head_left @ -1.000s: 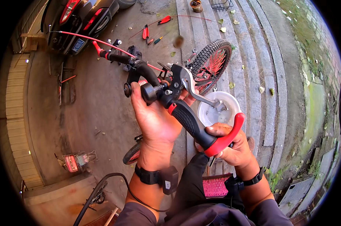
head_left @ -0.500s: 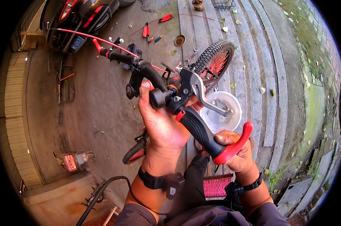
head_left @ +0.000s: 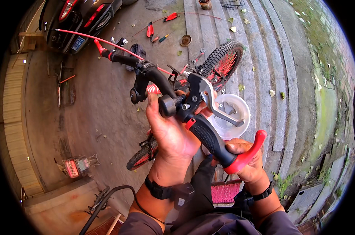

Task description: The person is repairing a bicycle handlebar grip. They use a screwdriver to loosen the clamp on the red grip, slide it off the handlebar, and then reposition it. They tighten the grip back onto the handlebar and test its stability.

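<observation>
My left hand [head_left: 173,137] is cupping handlebar [head_left: 157,80] from below beside brake lever [head_left: 220,113], seemingly bearing weight; my right hand [head_left: 251,169] is pinching red bar end [head_left: 259,143] beyond black grip [head_left: 208,139], probably for steadiness. Handlebar is slanting ahead of me, lever showing against white tub [head_left: 246,111].

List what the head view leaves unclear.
Head view:
Left hand: fingers partly hidden behind the black brake-lever mount.
Small grey pieces in the round white plastic tub: too small to identify.
Glossy black car: cut off by the top edge.
</observation>
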